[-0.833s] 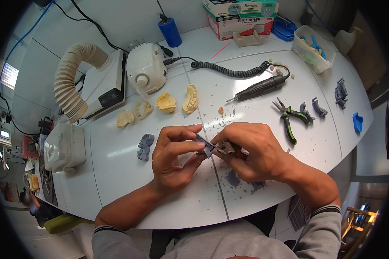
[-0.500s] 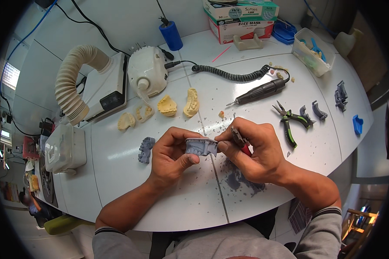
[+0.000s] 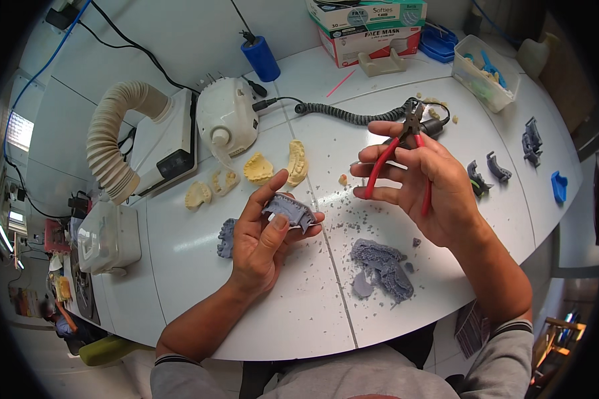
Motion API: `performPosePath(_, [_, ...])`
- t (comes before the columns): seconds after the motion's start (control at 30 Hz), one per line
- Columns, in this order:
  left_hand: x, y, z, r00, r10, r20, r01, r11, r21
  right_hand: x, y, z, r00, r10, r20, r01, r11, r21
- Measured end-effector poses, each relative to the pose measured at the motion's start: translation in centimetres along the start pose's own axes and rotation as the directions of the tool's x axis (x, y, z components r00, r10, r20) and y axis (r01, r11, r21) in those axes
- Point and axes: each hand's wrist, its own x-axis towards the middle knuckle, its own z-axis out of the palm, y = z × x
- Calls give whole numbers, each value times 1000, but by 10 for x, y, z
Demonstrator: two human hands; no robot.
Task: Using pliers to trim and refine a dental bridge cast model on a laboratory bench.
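My left hand (image 3: pixel 254 256) is closed on a grey dental model (image 3: pixel 290 211), thumb on its front and fingers behind. The model is tilted, and part of it is hidden by the thumb. Up to the right, apart from the model, my right hand (image 3: pixel 446 183) holds red-handled side cutters (image 3: pixel 379 166) loosely, their jaws pointing up and handles spread. Its fingers are stretched toward the left. Below that hand, a heap of grey trimmings (image 3: pixel 386 266) lies on the white table. Another grey dental model (image 3: pixel 226 237) rests just left of my left hand.
Yellow plaster casts (image 3: pixel 297 163) sit beyond my left hand. A handpiece (image 3: pixel 435 128) on a coiled cord, partly behind my right hand, runs to a white control unit (image 3: pixel 226 110). A ribbed hose (image 3: pixel 113 133) stands left. Grey pieces (image 3: pixel 498 167) and a clear tub (image 3: pixel 482 73) are at right.
My right hand has moved up and right, away from the model, turning the side cutters jaws-up. My left hand has tilted the model and brought it slightly left. The trimmings heap is now uncovered.
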Motion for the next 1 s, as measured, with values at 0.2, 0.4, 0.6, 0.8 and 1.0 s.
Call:
performPosePath(0.2, [0, -3, -3, 999, -11, -49, 16, 995, 103, 11, 5, -4, 862, -282, 421, 494, 290, -820])
performPosePath(0.4, [1, -2, 3, 996, -31, -89, 47, 982, 183, 8, 12, -15, 634, -326, 701, 396, -641, -657])
performPosePath(0.6, [3, -1, 8, 993, -39, -112, 64, 971, 232, -8, 19, -14, 635, -290, 716, 456, -607, -650])
performPosePath(0.8, [5, -3, 13, 990, -29, -139, 71, 950, 304, -11, 32, -12, 677, -279, 681, 435, -594, -677])
performPosePath(1.0, [3, -2, 15, 988, -23, -154, 71, 948, 311, -12, 30, -12, 651, -329, 684, 428, -585, -689])
